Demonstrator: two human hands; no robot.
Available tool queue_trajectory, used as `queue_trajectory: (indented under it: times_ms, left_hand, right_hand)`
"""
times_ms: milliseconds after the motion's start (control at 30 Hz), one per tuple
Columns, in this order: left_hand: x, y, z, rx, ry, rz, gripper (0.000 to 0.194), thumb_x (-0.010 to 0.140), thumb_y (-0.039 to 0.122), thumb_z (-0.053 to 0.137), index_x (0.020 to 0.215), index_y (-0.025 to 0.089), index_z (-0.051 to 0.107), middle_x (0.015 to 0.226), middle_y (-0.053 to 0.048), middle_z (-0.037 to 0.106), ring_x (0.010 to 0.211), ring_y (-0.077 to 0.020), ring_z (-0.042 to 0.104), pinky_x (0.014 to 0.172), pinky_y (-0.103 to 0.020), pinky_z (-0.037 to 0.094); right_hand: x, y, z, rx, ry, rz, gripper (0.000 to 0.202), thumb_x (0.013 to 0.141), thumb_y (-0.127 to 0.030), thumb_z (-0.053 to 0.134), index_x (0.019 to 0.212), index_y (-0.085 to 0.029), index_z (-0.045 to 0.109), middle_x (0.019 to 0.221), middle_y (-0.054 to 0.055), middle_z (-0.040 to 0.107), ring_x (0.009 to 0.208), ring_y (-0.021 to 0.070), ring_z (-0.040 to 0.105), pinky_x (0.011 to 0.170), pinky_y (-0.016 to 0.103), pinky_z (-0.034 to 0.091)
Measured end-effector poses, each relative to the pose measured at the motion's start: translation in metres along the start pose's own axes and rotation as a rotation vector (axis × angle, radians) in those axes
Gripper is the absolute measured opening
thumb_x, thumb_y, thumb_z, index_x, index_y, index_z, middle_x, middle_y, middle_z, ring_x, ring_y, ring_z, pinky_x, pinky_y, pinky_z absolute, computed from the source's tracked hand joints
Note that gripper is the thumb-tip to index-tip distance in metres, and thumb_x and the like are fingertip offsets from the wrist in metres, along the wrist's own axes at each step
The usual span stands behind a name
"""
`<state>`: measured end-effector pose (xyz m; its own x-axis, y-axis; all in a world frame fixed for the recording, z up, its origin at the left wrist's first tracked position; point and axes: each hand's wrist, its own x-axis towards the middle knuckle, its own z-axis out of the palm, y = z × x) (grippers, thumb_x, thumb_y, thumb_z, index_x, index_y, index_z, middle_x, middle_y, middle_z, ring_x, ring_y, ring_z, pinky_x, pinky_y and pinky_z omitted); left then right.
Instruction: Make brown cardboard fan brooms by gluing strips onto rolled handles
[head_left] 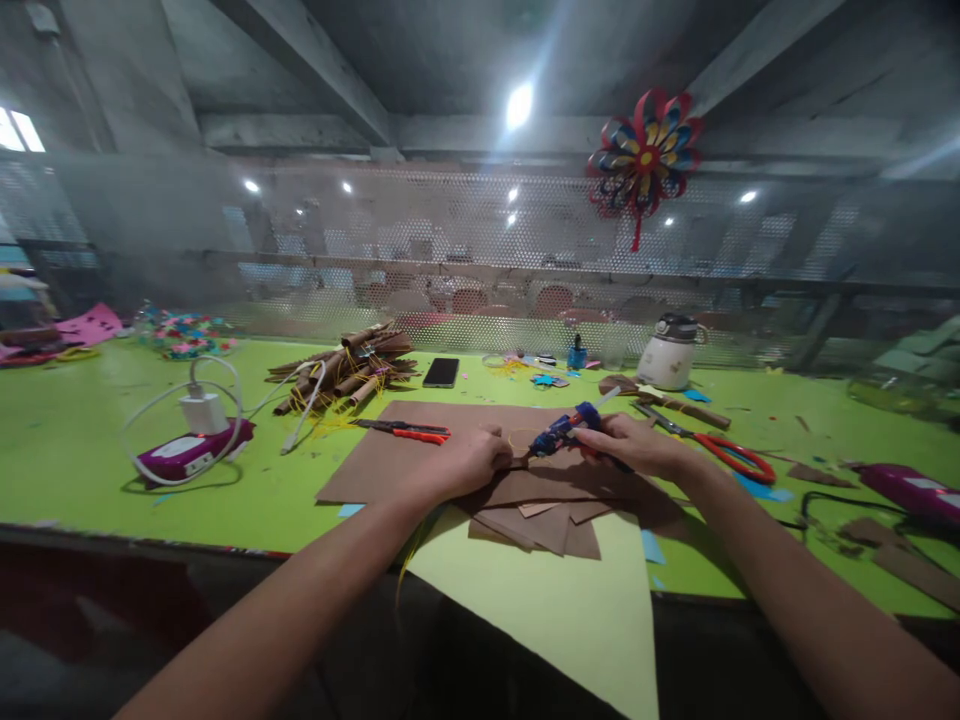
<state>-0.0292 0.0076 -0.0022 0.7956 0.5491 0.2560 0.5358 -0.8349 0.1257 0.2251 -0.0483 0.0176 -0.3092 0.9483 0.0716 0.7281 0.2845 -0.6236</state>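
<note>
My right hand (637,445) is wrapped round a blue hot glue gun (556,434), a whitish glue stick (609,396) jutting from its back. The nozzle points down and left, close to the fingertips of my left hand (476,462). Those fingers are curled and pinched together low over brown paper; what lies between them is too small to make out. Under both hands is a large brown paper sheet (375,468). Cut brown paper pieces (551,528) overlap at its near edge, on a pale yellow sheet (555,610) that hangs over the table edge.
Left of my hands lies a red-and-black cutter (412,433). Orange-handled scissors (739,458) lie right. Behind are rolled brown paper tubes (360,370), a phone (441,372) and a white flask (666,358). Purple power strips (191,455) with cables sit at both sides of the green table (75,440).
</note>
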Motion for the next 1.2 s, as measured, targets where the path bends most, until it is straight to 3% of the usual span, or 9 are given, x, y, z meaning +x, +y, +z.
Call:
queue_trajectory:
  times_ms: [100, 300, 633, 967, 1200]
  left_hand:
    - [0.0, 0.003, -0.001, 0.036, 0.005, 0.011, 0.031, 0.087, 0.025, 0.038, 0.072, 0.016, 0.064, 0.078, -0.006, 0.057, 0.066, -0.0137, 0.051, 0.058, -0.025, 0.033]
    - [0.0, 0.005, 0.004, 0.093, 0.089, -0.026, 0.019, 0.085, 0.03, 0.045, 0.087, 0.017, 0.058, 0.081, -0.005, 0.059, 0.072, -0.016, 0.053, 0.058, -0.024, 0.033]
    - [-0.001, 0.007, 0.004, 0.293, 0.056, 0.016, 0.019, 0.082, 0.031, 0.048, 0.089, 0.016, 0.058, 0.084, -0.008, 0.058, 0.07, -0.0174, 0.054, 0.057, -0.026, 0.037]
    - [0.002, 0.006, -0.001, 0.243, 0.05, 0.03, 0.024, 0.082, 0.024, 0.045, 0.075, 0.013, 0.064, 0.074, -0.009, 0.06, 0.063, -0.0146, 0.054, 0.056, -0.025, 0.037]
    - [0.001, 0.003, 0.0, 0.191, 0.055, 0.039, 0.026, 0.083, 0.026, 0.047, 0.075, 0.013, 0.068, 0.076, -0.009, 0.063, 0.064, -0.0154, 0.057, 0.059, -0.025, 0.039]
  right_hand:
    - [0.001, -0.001, 0.002, -0.034, 0.014, -0.012, 0.054, 0.083, -0.06, 0.036, 0.062, -0.015, 0.057, 0.056, 0.002, 0.052, 0.049, 0.0115, 0.045, 0.05, 0.025, 0.033]
    - [0.002, -0.001, 0.005, -0.066, 0.044, -0.034, 0.052, 0.083, -0.059, 0.036, 0.061, -0.016, 0.056, 0.055, 0.001, 0.05, 0.051, 0.0122, 0.045, 0.052, 0.025, 0.034]
    - [0.004, 0.001, 0.008, -0.005, 0.069, -0.008, 0.054, 0.082, -0.061, 0.036, 0.061, -0.015, 0.054, 0.056, 0.001, 0.05, 0.051, 0.012, 0.043, 0.051, 0.026, 0.033]
    - [0.003, -0.006, 0.01, 0.001, 0.09, -0.03, 0.051, 0.082, -0.061, 0.036, 0.059, -0.017, 0.05, 0.053, 0.0, 0.045, 0.05, 0.0117, 0.041, 0.05, 0.026, 0.032]
    - [0.003, -0.005, 0.01, -0.001, 0.087, -0.026, 0.049, 0.081, -0.06, 0.038, 0.059, -0.017, 0.047, 0.053, -0.002, 0.042, 0.048, 0.0107, 0.036, 0.049, 0.025, 0.029]
